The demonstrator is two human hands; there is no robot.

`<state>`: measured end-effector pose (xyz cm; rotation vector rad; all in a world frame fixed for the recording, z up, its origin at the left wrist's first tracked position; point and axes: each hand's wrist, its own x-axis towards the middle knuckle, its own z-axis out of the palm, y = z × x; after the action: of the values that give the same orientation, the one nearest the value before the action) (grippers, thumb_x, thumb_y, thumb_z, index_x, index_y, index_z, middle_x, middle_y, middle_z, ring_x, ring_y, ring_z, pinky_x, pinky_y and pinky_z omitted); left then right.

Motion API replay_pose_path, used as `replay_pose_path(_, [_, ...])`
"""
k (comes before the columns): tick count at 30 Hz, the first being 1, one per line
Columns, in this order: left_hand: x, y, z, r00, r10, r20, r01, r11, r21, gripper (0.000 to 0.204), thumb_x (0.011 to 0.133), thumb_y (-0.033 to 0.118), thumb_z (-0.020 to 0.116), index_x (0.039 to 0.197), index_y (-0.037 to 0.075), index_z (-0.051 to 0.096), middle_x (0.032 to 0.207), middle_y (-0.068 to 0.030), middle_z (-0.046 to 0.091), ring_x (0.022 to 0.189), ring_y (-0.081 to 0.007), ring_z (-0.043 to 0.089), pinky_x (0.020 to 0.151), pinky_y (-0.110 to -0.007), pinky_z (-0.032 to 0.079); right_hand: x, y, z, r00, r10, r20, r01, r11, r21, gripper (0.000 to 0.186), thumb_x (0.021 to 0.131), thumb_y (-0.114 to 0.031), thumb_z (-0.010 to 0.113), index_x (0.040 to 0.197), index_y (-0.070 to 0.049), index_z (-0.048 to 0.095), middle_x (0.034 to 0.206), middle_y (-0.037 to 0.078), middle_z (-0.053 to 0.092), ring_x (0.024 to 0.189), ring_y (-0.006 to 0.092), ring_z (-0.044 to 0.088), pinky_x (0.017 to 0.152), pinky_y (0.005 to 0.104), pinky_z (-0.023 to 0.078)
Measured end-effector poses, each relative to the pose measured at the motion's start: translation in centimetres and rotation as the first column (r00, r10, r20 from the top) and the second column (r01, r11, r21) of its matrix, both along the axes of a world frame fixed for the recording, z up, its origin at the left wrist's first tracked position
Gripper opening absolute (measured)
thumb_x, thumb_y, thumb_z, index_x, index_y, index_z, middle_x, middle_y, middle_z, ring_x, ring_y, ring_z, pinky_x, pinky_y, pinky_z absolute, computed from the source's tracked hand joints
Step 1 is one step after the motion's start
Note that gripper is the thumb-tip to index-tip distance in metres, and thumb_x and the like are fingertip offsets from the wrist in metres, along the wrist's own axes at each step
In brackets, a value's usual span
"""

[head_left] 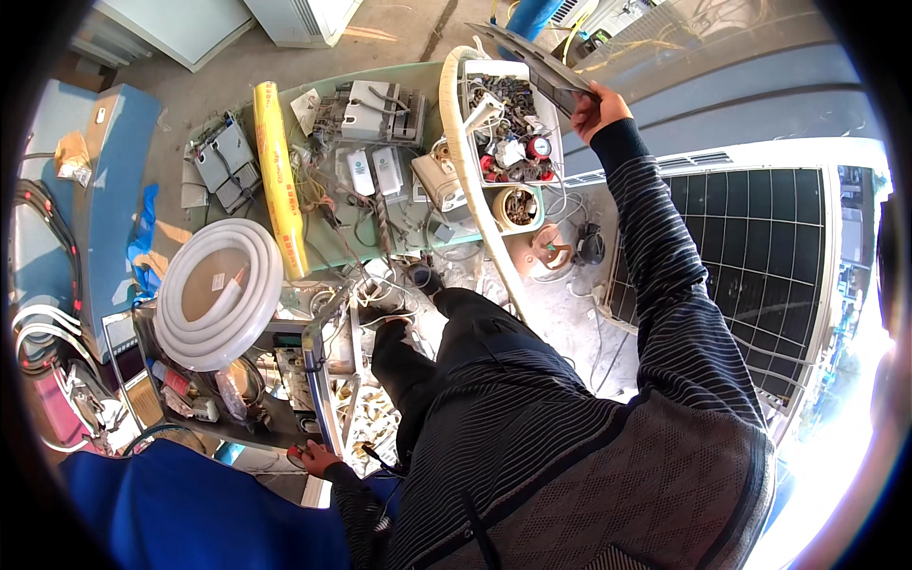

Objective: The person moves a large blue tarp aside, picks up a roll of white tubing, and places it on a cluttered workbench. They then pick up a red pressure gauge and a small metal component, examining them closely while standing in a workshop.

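Note:
My right hand (602,110) is raised at the upper right, its fingers closed on the edge of a thin, flat grey panel (543,63). The panel slants past the far corner of a white bin (549,114) full of small metal parts and red-rimmed gauges. Low on the left, my left hand (315,460) is curled beside the front end of a metal shelf rack (256,435). Something small and dark shows at its fingertips, too small to name. A large coil of white insulated pipe (173,309) rests on top of that rack.
A greenish table (380,76) carries circuit units, a yellow roll (278,176), white boxes (372,171) and loose cables. A beige hose (472,180) arches over it. An air conditioner's outdoor unit (750,256) stands right. Blue fabric (199,503) lies lower left; scraps litter the floor.

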<state>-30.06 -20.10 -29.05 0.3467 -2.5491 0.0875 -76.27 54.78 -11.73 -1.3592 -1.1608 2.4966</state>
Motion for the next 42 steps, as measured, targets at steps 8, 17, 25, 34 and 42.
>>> replay_pose_path(8, [0.3,-0.5,-0.5,0.998,-0.043,-0.042,0.048,0.990,0.136,0.031,0.092,0.024,0.067,0.090,-0.006,0.064,0.070,-0.0061,0.061,0.057,-0.0146,0.054,0.054,-0.030,0.046,-0.7,-2.1,0.3,0.999,0.050,-0.011,-0.050,0.999,0.021,0.024,0.098,-0.028,0.051,0.083,-0.009,0.051,0.060,-0.001,0.050,0.052,0.0103,0.048,0.045,0.0275,0.035])
replay_pose_path(17, [-0.2,1.2,0.6,0.986,0.150,0.066,-0.163,0.941,0.295,0.031,0.091,0.024,0.067,0.085,-0.006,0.061,0.068,-0.0071,0.061,0.057,-0.0147,0.054,0.054,-0.030,0.047,-1.0,-6.0,-1.4,0.994,0.107,0.000,-0.105,0.977,0.188,0.021,0.093,-0.025,0.063,0.083,-0.010,0.052,0.059,0.003,0.051,0.048,0.0134,0.049,0.040,0.0287,0.039])
replay_pose_path(25, [1.8,0.5,-1.0,0.967,0.236,0.094,-0.254,0.892,0.374,0.031,0.091,0.025,0.068,0.092,-0.005,0.063,0.071,-0.0073,0.062,0.059,-0.0151,0.057,0.054,-0.030,0.048,-1.7,-19.0,-5.6,0.925,0.379,-0.003,-0.338,0.828,0.448,0.037,0.089,-0.033,0.070,0.084,0.001,0.057,0.053,0.008,0.051,0.040,0.0186,0.050,0.040,0.0354,0.042])
replay_pose_path(34, [0.4,0.3,0.5,0.730,0.573,0.374,-0.638,0.372,0.675,0.031,0.090,0.025,0.069,0.090,-0.005,0.062,0.066,-0.0061,0.060,0.057,-0.0147,0.054,0.051,-0.030,0.044,-2.1,-34.8,-19.5,0.821,0.496,-0.283,-0.007,0.503,0.864,0.038,0.090,-0.029,0.065,0.076,0.006,0.061,0.058,0.013,0.061,0.047,0.0203,0.062,0.048,0.0354,0.049])
replay_pose_path(42, [-0.1,3.0,2.6,0.835,0.467,0.292,-0.534,0.560,0.633,0.027,0.089,0.023,0.068,0.086,-0.002,0.061,0.065,-0.0059,0.058,0.057,-0.0152,0.052,0.051,-0.032,0.041,1.8,-33.4,-24.6,0.646,0.725,0.239,-0.725,0.484,0.491,0.063,0.084,-0.048,0.068,0.114,0.008,0.061,0.095,0.023,0.069,0.076,0.0287,0.070,0.071,0.0371,0.055])
